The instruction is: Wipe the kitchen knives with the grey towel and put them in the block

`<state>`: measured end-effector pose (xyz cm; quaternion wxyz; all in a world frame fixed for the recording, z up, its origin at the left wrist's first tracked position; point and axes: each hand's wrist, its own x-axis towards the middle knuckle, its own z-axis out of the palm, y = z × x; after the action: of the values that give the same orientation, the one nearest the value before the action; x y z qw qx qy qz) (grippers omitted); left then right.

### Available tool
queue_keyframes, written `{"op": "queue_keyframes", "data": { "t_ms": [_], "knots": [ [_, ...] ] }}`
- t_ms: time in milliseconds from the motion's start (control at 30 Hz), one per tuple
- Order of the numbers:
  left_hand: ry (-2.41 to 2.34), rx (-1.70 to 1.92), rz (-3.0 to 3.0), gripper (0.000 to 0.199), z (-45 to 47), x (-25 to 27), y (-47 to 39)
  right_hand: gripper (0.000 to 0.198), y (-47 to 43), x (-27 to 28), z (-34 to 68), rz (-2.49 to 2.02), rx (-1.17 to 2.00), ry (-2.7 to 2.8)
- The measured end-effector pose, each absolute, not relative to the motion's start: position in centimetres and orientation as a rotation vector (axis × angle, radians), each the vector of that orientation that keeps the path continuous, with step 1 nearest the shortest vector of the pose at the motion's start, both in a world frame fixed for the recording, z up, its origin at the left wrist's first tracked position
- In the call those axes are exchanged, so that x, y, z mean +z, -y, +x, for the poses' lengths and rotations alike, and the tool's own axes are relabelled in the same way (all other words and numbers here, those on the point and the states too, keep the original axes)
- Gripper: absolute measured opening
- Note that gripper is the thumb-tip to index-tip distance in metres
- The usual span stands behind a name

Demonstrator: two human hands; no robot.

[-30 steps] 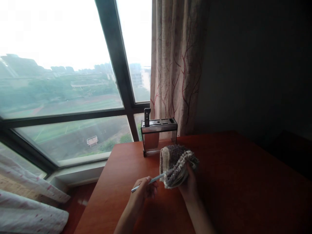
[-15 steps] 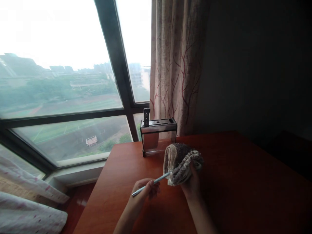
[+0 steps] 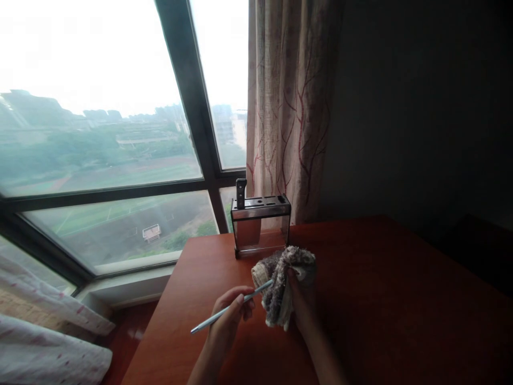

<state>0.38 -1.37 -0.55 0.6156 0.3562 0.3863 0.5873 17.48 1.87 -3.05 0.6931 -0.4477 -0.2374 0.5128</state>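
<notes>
Between its fingers and thumb, my left hand (image 3: 232, 309) grips a slim silvery rod (image 3: 208, 322). One end of the rod points down to the left, while the other goes into or against a towel (image 3: 276, 289), so that tip is hidden and its exact kind does not show. The towel is fluffy, grey-brown and cream, bunched up in folds. My right hand (image 3: 300, 299) is closed on the towel from the right, its fingers mostly covered by the cloth. Both hands are above the wooden table (image 3: 192, 267).
Behind the towel stands a clear-sided knife block (image 3: 261, 211) with a dark top full of slots. A black handle with rivets (image 3: 240, 193) sticks up from its left end. A window (image 3: 100, 107) and a patterned curtain (image 3: 288, 107) are beyond the table.
The towel and my right hand have shifted left and slightly down, and the towel is folded differently around the rod. More of the rod now shows beyond my left hand's lower side.
</notes>
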Motion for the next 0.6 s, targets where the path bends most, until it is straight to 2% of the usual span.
{"op": "queue_keyframes", "data": {
  "t_ms": [400,600],
  "knots": [
    [-0.860,1.468,0.426,0.024,-0.7,-0.7,0.4,0.040,-1.4,-2.4,17.5,-0.915,1.289,0.493],
    [-0.848,1.452,0.391,0.021,-0.9,-1.0,0.4,0.036,-1.3,-3.9,18.5,-0.680,1.541,0.262]
  ]
}}
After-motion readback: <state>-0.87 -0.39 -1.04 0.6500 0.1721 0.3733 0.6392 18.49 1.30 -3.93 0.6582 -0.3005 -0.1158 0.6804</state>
